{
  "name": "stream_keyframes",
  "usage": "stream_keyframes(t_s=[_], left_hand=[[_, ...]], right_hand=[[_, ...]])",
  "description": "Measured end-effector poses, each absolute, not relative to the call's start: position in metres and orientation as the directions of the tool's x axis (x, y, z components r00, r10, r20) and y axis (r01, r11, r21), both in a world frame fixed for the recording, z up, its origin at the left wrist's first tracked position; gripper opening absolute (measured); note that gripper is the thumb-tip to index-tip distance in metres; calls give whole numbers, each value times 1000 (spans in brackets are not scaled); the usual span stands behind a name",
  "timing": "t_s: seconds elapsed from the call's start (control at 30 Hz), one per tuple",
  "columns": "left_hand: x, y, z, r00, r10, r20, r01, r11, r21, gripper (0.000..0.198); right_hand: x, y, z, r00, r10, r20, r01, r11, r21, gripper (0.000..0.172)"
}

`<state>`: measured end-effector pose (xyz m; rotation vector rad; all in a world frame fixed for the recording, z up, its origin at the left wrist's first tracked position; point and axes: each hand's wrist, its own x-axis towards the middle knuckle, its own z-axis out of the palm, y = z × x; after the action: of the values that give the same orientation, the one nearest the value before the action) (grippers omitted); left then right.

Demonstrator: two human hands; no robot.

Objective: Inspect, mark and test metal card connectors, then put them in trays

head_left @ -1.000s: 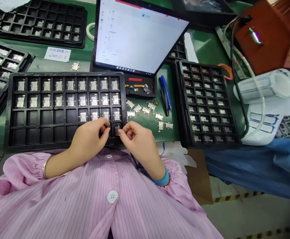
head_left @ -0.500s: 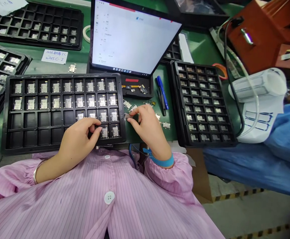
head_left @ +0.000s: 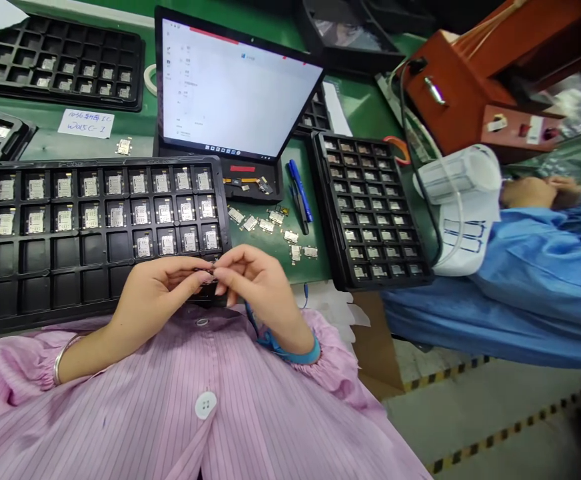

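Over the front right corner of a black compartment tray [head_left: 95, 257], my two hands meet fingertip to fingertip. My left hand [head_left: 163, 287] pinches a small circuit board [head_left: 212, 270], mostly hidden by the fingers. The board's other side is between the thumb and fingers of my right hand [head_left: 258, 287]. Silvery boards lie singly in the tray's back two rows and in the right part of the third row. Several loose boards [head_left: 266, 225] are scattered on the green table right of the tray.
Behind the tray stands a laptop [head_left: 235, 87]. Pens [head_left: 300, 190] lie beside it. Another filled tray [head_left: 370, 207] is on the right, near a paper roll [head_left: 463, 173] and an orange-red machine [head_left: 450, 93]. A co-worker's blue sleeve [head_left: 545, 247] is at far right.
My right hand has brought a small board from the loose pieces left to my left hand, and both now hold it. The camera view has shifted to the right.
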<state>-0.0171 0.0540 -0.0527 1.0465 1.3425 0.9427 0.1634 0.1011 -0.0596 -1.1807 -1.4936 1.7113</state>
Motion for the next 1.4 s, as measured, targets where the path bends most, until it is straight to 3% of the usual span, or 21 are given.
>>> stream_keyframes(t_s=[0.07,0.1,0.17,0.23,0.37,0.57,0.87,1.07,1.13,1.23,1.33,1.4], left_hand=[[-20,54,-50,-6,945,-327,3,327,945,26],[-22,54,-50,-6,936,-351,-19,351,936,28],[-26,55,-49,21,923,-385,-36,385,922,31],[-30,55,-48,34,920,-391,-45,393,919,37],[-35,54,-50,19,925,-380,-102,380,919,52],[-41,54,-54,53,922,-383,-127,387,913,31],[-45,48,-43,97,911,-401,-167,412,896,33],[-47,43,-32,103,922,-374,-158,386,909,27],[-48,42,-31,115,923,-367,-165,382,909,27],[-47,42,-32,131,921,-366,-157,384,910,27],[-46,42,-32,132,921,-366,-159,385,909,27],[-46,42,-33,136,923,-359,-174,379,909,26]], right_hand=[[173,119,-64,-337,935,-110,324,6,-946,10],[179,131,-67,-286,958,1,459,138,-878,7],[191,155,-73,-325,935,142,640,328,-695,24],[199,171,-80,-422,894,147,695,424,-581,37],[201,177,-88,-425,900,98,756,412,-509,38],[203,170,-86,-361,927,96,787,359,-503,11],[207,174,-90,-375,924,79,750,352,-560,16],[209,172,-90,-217,967,133,723,251,-644,8],[205,165,-82,-88,985,151,632,173,-755,9],[192,143,-63,13,997,78,364,68,-929,13],[174,117,-42,-193,971,-144,135,-119,-984,19],[163,103,-33,-362,892,-269,70,-262,-963,19]])
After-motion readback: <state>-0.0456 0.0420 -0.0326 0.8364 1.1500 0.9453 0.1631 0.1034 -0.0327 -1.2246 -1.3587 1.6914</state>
